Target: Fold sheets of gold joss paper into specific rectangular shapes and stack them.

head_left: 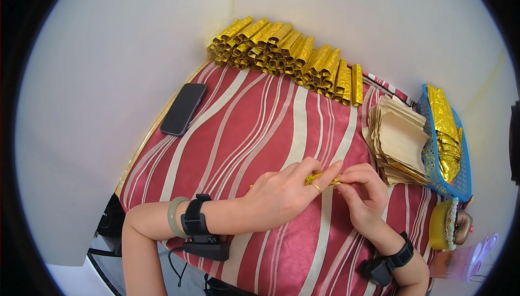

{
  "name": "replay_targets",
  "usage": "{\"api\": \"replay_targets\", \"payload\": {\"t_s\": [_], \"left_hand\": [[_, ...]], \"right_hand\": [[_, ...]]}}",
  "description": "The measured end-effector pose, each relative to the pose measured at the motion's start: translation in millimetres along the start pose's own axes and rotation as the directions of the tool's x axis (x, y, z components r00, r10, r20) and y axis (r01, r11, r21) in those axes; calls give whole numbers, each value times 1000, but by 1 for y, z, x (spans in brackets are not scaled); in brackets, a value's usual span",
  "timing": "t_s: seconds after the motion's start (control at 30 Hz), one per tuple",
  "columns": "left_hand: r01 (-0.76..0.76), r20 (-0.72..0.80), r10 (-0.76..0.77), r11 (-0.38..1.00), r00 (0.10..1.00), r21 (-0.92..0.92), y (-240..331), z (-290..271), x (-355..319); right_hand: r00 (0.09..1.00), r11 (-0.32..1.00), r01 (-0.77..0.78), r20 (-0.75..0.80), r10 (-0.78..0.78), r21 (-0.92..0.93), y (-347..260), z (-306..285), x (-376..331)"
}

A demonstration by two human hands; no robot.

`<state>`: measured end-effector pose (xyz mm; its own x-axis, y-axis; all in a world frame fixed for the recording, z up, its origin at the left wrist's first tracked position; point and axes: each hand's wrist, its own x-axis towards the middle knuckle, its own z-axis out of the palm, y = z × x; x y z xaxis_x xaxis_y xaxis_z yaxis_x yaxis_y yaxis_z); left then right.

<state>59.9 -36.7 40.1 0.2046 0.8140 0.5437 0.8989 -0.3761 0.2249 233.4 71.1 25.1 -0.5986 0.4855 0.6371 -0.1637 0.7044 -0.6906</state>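
Note:
Above the middle of the striped red cloth [260, 155], my left hand [281, 198] is closed around a small piece of gold foil paper [311, 179]. Most of that piece is hidden by the fingers. At its right end, my right hand [364, 196] pinches the edge between thumb and fingers, so both hands hold the same piece. Just beyond the right hand lies a stack of tan paper sheets [401, 139], slightly fanned. Along the back edge, many rolled gold foil paper tubes [281, 52] are piled in a row, open ends facing me.
A black phone [184, 109] lies at the left. On the right stands a blue plastic basket [465, 179] with folded gold foil pieces [446, 128] inside. Nearer sit a yellow roll [440, 223] and a clear cup [448, 266]. White walls enclose the back and left.

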Motion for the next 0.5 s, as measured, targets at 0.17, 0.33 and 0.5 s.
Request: {"api": "replay_targets", "payload": {"t_s": [0.17,0.33,0.5], "left_hand": [[-11,0,11,1000,1000,4,1,0,1],[-4,-28,4,1000,1000,-17,1,0,1],[-17,-48,16,1000,999,-21,0,2,0]], "right_hand": [[999,999,37,-17,-38,-38,2,-1,-1],[994,994,-83,-66,88,70,-2,3,-2],[997,992,-69,-22,72,107,5,1,-5]]}}
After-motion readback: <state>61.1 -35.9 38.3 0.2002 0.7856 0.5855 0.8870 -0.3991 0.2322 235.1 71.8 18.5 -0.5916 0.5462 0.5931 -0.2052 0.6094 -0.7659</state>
